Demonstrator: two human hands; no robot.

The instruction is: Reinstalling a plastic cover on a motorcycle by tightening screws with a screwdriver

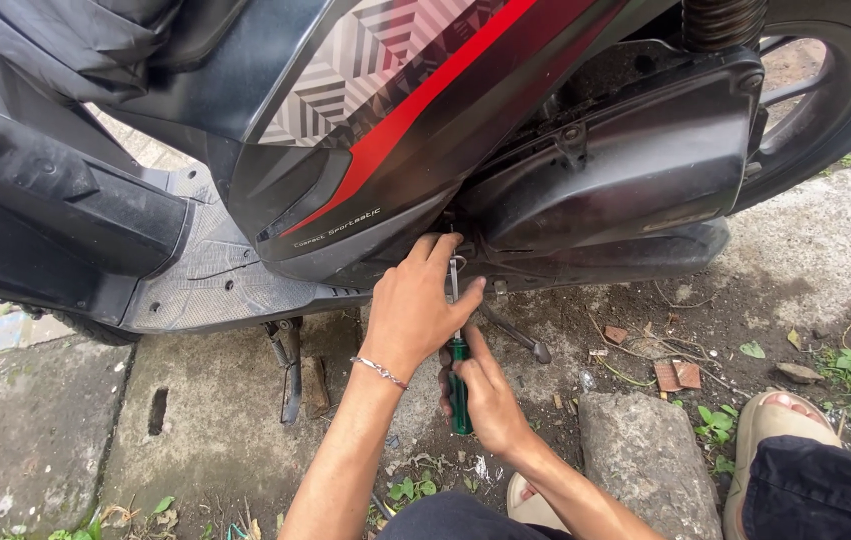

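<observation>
head view | I'm seeing the right hand (490, 395) wrapping its fingers closed around the green-handled screwdriver (457, 350), shaft pointing up under the scooter (425, 130) | left hand (415, 305) is pinching the shaft near the tip, fingers closed on it | grey stone (645, 455) is lying nearby on the ground.

The screwdriver (458, 385) is showing a glossy green plastic handle and a bare metal shaft. Above it, the scooter's side panel (385, 130) is gleaming as smooth plastic; below it, the concrete ground (215, 420) is looking rough and matt.
</observation>
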